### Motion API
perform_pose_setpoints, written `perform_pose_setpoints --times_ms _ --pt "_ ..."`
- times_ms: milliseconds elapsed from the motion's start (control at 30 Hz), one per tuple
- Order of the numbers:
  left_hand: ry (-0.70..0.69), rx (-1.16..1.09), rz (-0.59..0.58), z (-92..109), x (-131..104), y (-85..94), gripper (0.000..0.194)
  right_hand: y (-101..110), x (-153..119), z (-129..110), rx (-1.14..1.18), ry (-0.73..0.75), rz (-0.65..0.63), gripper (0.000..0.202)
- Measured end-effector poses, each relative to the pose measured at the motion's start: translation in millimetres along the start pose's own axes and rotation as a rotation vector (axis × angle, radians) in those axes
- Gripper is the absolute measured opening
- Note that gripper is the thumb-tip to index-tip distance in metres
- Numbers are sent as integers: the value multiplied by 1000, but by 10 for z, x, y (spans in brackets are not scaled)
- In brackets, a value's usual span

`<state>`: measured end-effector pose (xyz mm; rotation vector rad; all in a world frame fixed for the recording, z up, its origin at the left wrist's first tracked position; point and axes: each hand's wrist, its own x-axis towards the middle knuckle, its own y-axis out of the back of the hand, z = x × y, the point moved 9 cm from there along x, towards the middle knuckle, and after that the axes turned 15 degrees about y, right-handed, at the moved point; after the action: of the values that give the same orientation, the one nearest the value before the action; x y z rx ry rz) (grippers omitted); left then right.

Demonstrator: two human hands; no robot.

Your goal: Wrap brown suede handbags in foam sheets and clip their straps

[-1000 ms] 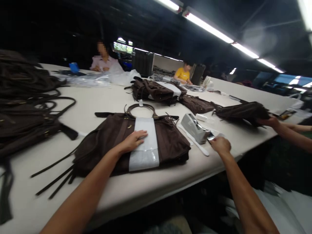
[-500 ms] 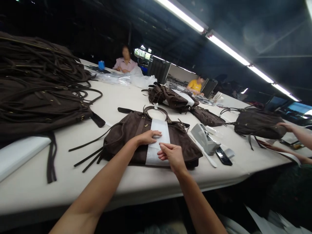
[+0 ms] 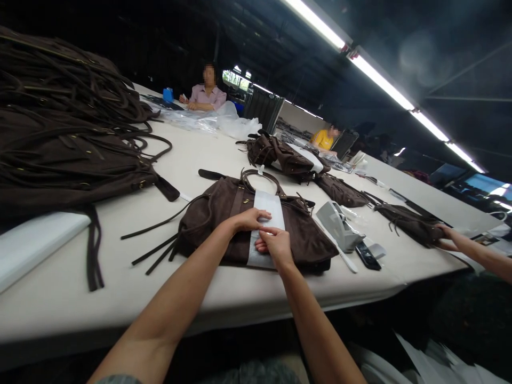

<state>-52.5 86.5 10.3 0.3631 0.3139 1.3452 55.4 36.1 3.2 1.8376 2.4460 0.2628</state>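
Note:
In front of me a dark brown handbag (image 3: 216, 213) lies on the table, a white paper band (image 3: 269, 202) wrapped around its middle. My left hand (image 3: 250, 220) rests on the band from the left, its thumb and forefinger apart. Close beside it, my right hand (image 3: 277, 246) is closed over the band, fingers curled and thumb against the forefinger. Whatever it pinches is too small to make out. The bag's round handle (image 3: 262, 173) stands up behind the band, and loose straps (image 3: 156, 252) trail off its left side.
Stacked brown bags (image 3: 72, 144) fill the left, above a white padded slab (image 3: 44, 240). To the right are a grey tape dispenser (image 3: 340, 226) and a phone (image 3: 368, 256). More bags (image 3: 288, 157) lie behind. A co-worker's hand (image 3: 450, 234) holds another bag (image 3: 412, 221); two people sit farther back.
My hands have come closer together on the white band, the right one moving up beside the left. At the right, the co-worker's bag now lies lower and flatter. The view has shifted slightly.

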Motion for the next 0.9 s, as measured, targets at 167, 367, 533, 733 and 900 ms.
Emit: perform_pose_setpoints --times_ms 167,367,533,733,900 --pt "15 -7 -5 0 -10 -8 54 -33 109 153 -122 -55 -71 18" --pt "48 24 -4 6 -27 -13 54 -70 89 185 -233 -91 -246 22" --pt "76 83 9 52 -71 -4 55 -40 -114 116 -305 -39 -296 24" --pt "77 216 1 191 -134 -19 54 -31 -315 102 -283 15 -303 19" --pt "105 309 19 198 -168 -4 56 15 -542 250 -150 -13 -331 14"
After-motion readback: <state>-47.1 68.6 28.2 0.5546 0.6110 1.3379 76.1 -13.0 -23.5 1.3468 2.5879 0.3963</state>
